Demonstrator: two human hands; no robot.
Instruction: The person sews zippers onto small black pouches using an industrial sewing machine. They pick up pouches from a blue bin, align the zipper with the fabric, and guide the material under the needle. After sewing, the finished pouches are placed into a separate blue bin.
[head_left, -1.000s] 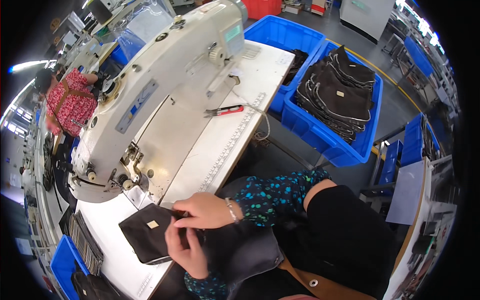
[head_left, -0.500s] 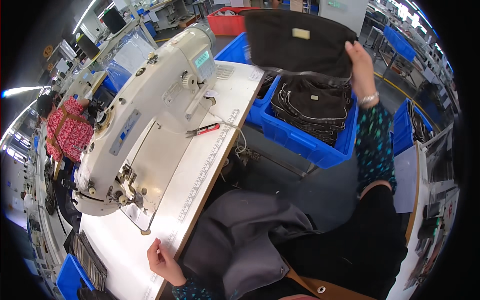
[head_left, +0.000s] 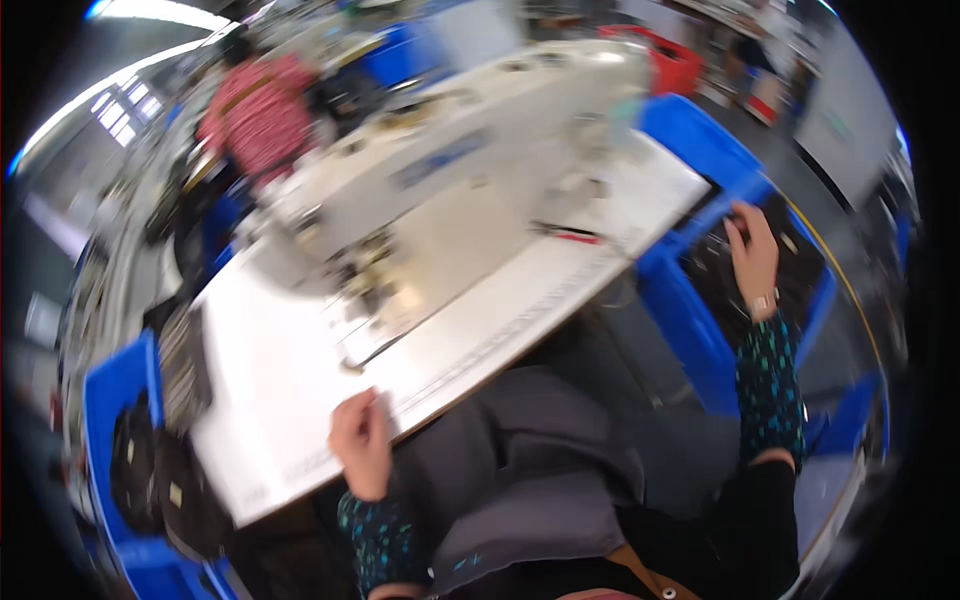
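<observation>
Motion blur softens the whole picture. My right hand point(head_left: 754, 258) is over the blue bin point(head_left: 690, 335) at the right, its thumb and fingers slightly apart and nothing visible in them. Dark fabric pieces point(head_left: 715, 268) lie in that bin below the hand. My left hand point(head_left: 362, 447) rests near the front edge of the white sewing table point(head_left: 265, 420), fingers curled in and holding nothing I can see. Beyond it stands a cream industrial sewing machine point(head_left: 450, 165). Red-handled thread snips point(head_left: 572, 235) lie on the table under the machine's right end.
At the left, a blue bin point(head_left: 120, 385) holds dark pouch-like pieces point(head_left: 185, 495), beside a stack of striped fabric point(head_left: 185, 355). Grey cloth point(head_left: 540, 440) covers my lap. A person in a red patterned top point(head_left: 258, 115) works beyond the machine. A red bin point(head_left: 672, 62) stands farther back.
The black fabric piece my right hand held up is out of that hand, which has lowered over the bin. My view has swung left, bringing the left bin further into sight.
</observation>
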